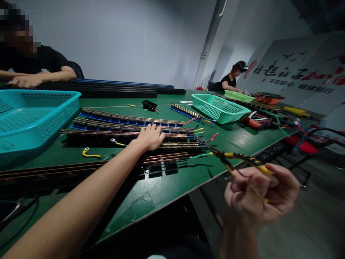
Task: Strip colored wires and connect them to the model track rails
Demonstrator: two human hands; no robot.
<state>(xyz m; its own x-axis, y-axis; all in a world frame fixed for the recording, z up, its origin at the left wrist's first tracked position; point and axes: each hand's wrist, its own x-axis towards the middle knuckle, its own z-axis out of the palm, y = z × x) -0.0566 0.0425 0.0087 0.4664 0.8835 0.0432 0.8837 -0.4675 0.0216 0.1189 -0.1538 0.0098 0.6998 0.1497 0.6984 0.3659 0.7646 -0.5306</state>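
My right hand (258, 194) is closed around the yellow-and-black handles of a pair of pliers (239, 157). The plier jaws are at the end of a green wire (202, 155), which comes off a strip with copper rods (164, 158). Whether the jaws grip the wire I cannot tell. My left hand (151, 137) lies with fingers spread on several long rod assemblies with blue and black holders (129, 120). Short yellow, green and red wires (214, 137) stick out at their right ends. A yellow wire with a ring terminal (90, 154) lies to the left.
A blue basket (37, 133) stands at the left and a green basket (222, 111) farther back. Black bars (113, 90) lie along the far edge. A small black tray (149, 105) sits mid-table. One co-worker (40, 68) sits opposite, another (231, 79) farther right.
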